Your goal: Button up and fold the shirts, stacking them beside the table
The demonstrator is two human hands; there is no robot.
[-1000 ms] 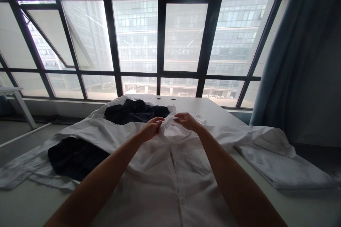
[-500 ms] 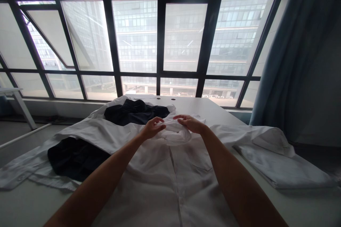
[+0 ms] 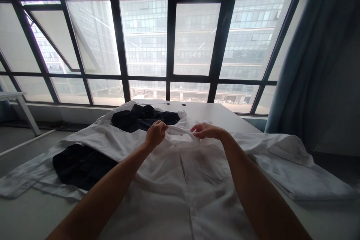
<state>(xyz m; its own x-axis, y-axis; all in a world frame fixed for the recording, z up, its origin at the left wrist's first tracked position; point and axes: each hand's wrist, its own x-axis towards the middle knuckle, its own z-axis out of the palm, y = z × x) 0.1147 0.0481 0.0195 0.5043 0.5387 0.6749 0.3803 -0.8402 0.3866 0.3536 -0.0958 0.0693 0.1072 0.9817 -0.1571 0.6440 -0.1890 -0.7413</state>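
A white button-up shirt lies front up on the white table, sleeves spread to both sides. Its collar is at the far end. My left hand pinches the left side of the collar with closed fingers. My right hand grips the right side of the collar, fingers curled on the cloth. The two hands are a short way apart, with the collar band stretched between them. A chest pocket shows below my right wrist.
Dark garments lie under white cloth on the left, and another dark piece is beyond the collar. A folded white garment rests at the right. A blue curtain hangs on the right; large windows are behind the table.
My hands have drawn apart along the collar, the right one moving rightward, and the collar band is now pulled flatter between them.
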